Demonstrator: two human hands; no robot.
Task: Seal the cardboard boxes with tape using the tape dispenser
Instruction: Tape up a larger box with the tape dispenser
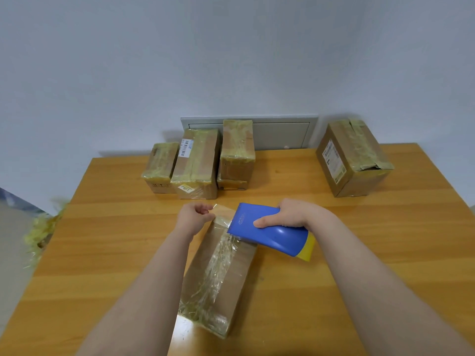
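One brown cardboard box (239, 276), streaked with clear tape, lies near centre on the wooden bench (359, 227). At its far end the right hand (285, 214) wraps round the one blue-and-yellow plastic tape dispenser (272, 235), while the left hand (196, 214) pinches the clear tape strip (222, 210). The film looks thin and clingy and likely wrinkles, so hold it taut by its edge. Far off stand three clustered boxes (196, 163), perhaps a fourth, and a lone box (353, 158) at right.

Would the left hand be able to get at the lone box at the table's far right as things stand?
Probably not: the left hand pinches the tape end, and the right hand with the blue dispenser lies across the way to the lone box.
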